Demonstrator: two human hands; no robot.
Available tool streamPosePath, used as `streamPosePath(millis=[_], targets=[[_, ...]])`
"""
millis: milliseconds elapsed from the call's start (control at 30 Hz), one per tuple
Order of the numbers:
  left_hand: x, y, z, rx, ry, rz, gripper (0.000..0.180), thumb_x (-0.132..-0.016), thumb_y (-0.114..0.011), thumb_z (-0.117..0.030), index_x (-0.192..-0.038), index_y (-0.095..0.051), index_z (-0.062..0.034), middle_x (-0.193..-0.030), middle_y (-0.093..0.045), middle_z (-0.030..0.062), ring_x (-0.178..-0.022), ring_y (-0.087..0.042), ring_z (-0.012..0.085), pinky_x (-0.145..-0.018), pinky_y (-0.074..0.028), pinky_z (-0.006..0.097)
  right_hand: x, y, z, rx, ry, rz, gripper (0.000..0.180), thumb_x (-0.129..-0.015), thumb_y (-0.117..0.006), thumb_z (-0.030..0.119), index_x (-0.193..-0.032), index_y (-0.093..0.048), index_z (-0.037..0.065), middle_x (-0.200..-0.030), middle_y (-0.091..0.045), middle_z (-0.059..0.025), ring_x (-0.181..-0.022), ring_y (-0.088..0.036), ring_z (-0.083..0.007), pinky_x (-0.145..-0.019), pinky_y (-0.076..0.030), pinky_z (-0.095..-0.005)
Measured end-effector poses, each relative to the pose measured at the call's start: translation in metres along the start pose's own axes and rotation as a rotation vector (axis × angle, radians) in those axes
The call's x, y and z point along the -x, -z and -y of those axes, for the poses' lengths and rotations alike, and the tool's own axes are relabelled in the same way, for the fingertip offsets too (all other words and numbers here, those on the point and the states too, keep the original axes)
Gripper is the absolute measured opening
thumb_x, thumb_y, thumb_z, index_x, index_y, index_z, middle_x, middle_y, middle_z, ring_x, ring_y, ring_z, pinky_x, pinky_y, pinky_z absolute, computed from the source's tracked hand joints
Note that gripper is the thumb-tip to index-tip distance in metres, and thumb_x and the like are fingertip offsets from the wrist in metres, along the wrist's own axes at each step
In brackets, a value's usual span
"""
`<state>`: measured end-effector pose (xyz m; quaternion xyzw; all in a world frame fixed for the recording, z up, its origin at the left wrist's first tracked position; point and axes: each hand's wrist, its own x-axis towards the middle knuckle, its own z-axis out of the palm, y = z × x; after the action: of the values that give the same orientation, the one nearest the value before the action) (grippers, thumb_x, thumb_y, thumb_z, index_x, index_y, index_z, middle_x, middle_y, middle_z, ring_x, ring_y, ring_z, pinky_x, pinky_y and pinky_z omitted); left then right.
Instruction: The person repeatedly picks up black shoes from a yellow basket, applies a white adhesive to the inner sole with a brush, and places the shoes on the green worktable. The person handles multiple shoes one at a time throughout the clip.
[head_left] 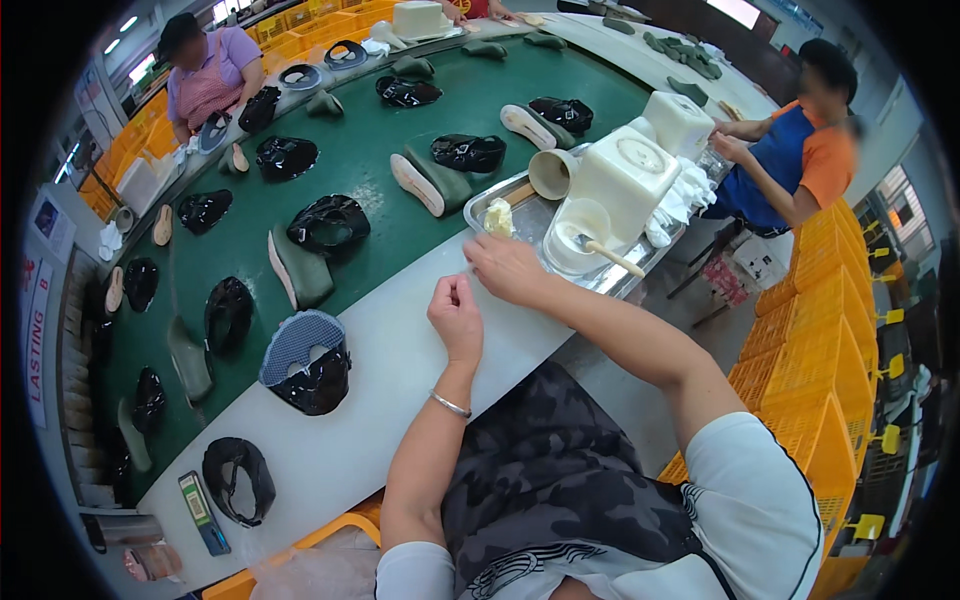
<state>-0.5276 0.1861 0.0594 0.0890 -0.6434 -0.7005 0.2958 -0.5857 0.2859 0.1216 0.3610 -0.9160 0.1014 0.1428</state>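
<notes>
My left hand (457, 318) is curled into a fist above the white worktop (400, 375); anything inside it is hidden. My right hand (506, 268) hovers close by, at the near edge of a metal tray (488, 208), its fingers bent together; I cannot make out what they hold. Just beyond those fingers, a cream-coloured lump (499, 217) lies in the tray. A shiny black shoe upper with a blue-grey textured part (305, 362) rests on the worktop left of my hands. Another black upper (239, 481) lies nearer the worktop's left end.
Green shoe lasts (298, 268) and black uppers (328, 224) cover the green conveyor (380, 300). In the tray stand white jugs (625, 180) and a pot with a brush (612, 257). Yellow crates (800, 400) line the right. Co-workers sit at right (800, 150) and far left (212, 75).
</notes>
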Motion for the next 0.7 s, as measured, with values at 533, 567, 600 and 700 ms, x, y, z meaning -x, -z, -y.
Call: streamPosePath(millis=[533,567,600,700], targets=[[0.159,0.084,-0.054,-0.17,0.292,0.342,0.007,-0.084,-0.057,-0.005,-0.081,-0.059,0.0012,-0.063,-0.056,0.004,-0.055,-0.047,0.0064,-0.05,-0.038,0.022,-0.01,0.005,0.011,-0.086,0.152,-0.302,0.026,-0.079,-0.061,0.008,-0.105,-0.057,0.005,-0.105,-0.057,-0.0143,-0.097,-0.056,-0.0304,-0.074,-0.048,-0.0396],[0.163,0.098,-0.067,-0.188,0.203,0.297,0.006,-0.083,-0.058,-0.004,-0.081,-0.059,0.001,-0.064,-0.056,0.004,-0.055,-0.047,0.0063,-0.049,-0.038,0.022,-0.002,0.013,0.017,-0.102,0.182,-0.351,0.029,-0.079,-0.06,0.005,-0.107,-0.056,0.004,-0.106,-0.057,-0.0142,-0.096,-0.056,-0.0299,-0.073,-0.048,-0.0376],[0.169,0.113,-0.081,-0.208,0.119,0.265,0.005,-0.083,-0.058,-0.003,-0.082,-0.06,0.0009,-0.064,-0.056,0.004,-0.055,-0.047,0.0061,-0.049,-0.038,0.022,0.009,0.02,0.026,-0.248,0.111,-0.286,0.027,-0.079,-0.059,0.002,-0.105,-0.056,0.003,-0.104,-0.057,-0.0143,-0.091,-0.057,-0.0292,-0.071,-0.048,-0.0354],[0.163,0.162,-0.112,-0.432,-0.037,-0.133,0.006,-0.083,-0.057,-0.003,-0.08,-0.06,0.002,-0.065,-0.055,0.0092,-0.053,-0.05,0.0149,-0.05,-0.04,0.026,0.047,0.02,0.051,-0.573,-0.013,-0.11,0.02,-0.08,-0.056,-0.003,-0.1,-0.057,0.001,-0.099,-0.057,-0.014,-0.081,-0.058,-0.0264,-0.066,-0.048,-0.0312]])
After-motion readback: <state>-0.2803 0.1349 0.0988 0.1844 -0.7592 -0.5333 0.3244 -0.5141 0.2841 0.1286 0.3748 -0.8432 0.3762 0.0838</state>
